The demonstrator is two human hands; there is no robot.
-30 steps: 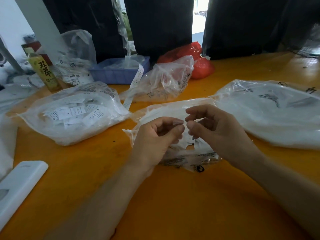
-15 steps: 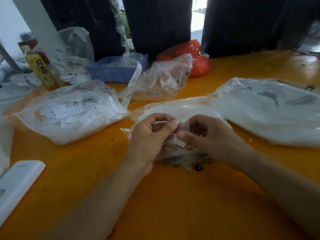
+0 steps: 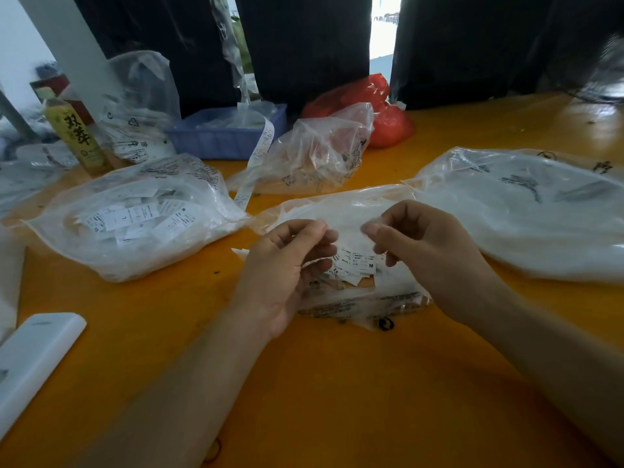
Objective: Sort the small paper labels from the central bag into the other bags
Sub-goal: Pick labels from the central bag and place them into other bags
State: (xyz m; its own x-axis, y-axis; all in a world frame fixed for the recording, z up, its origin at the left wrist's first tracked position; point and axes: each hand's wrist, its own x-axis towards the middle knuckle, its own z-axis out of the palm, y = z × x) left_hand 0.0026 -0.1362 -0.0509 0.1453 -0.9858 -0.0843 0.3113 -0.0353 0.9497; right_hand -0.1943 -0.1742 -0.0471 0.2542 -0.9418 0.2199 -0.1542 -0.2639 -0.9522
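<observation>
Both grips pinching central bag [image 3: 341, 211] mouth edges: left hand [image 3: 287, 265], right hand [image 3: 425, 255]; labels [image 3: 358, 265] between

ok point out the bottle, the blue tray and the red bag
bottle [image 3: 78, 136]: head view, on its yellow label with the dark characters
blue tray [image 3: 216, 141]: head view, on its front wall
red bag [image 3: 388, 125]: head view, on its lower bulge, right of the clear bag

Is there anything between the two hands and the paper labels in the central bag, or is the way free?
Nothing solid blocks them. The left hand and right hand hover over the central bag, whose thin plastic film is drawn up around the fingers; the labels lie exposed between the hands.
</observation>
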